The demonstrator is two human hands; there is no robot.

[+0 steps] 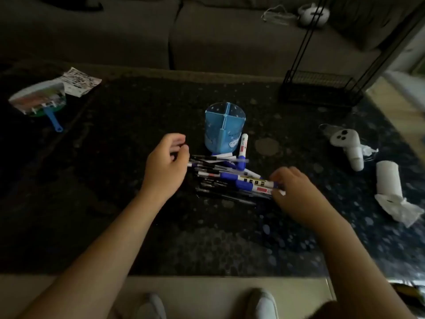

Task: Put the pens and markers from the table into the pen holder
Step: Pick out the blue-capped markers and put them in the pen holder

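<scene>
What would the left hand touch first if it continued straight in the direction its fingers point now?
Most likely the left ends of the pile of pens and markers: the left hand sits just beside them, its curled fingers pointing right. Depth is unclear, so it may pass slightly above them.

text: none legible | marker (pixel 254 180) label: blurred | pen holder (pixel 225 127) print: unreadable

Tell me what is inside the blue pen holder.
The blue cylindrical plastic pen holder shows a cross divider and no pens sticking out; the compartment bottoms are hidden by its walls.
</scene>
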